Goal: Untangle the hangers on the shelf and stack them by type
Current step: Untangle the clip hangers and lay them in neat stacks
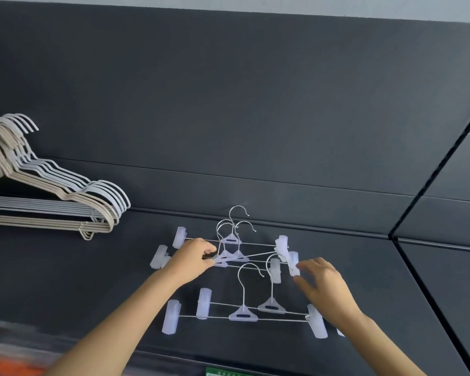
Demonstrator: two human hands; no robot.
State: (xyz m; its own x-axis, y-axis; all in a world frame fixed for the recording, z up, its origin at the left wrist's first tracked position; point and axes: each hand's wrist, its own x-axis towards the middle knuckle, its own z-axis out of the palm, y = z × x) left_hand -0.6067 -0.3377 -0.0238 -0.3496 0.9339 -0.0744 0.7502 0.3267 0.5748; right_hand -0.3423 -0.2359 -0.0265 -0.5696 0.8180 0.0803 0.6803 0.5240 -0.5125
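Note:
Several clear-plastic clip hangers with metal hooks lie on the dark shelf (92, 280). A tangled group of clip hangers (232, 241) sits farther back, its hooks overlapping. Two more clip hangers (243, 316) lie nearer to me, side by side. My left hand (194, 257) pinches the central plastic piece of one hanger in the tangled group. My right hand (322, 287) hovers with fingers spread, its fingertips touching a clip (293, 263) at the right end of the tangle. A neat stack of beige and grey coated hangers (52, 202) lies at the far left.
The shelf's dark back panel (228, 104) rises behind the hangers. A seam (432, 175) runs diagonally at the right, where another dark panel begins. A green label (223, 372) and something orange (11, 367) show at the bottom edge.

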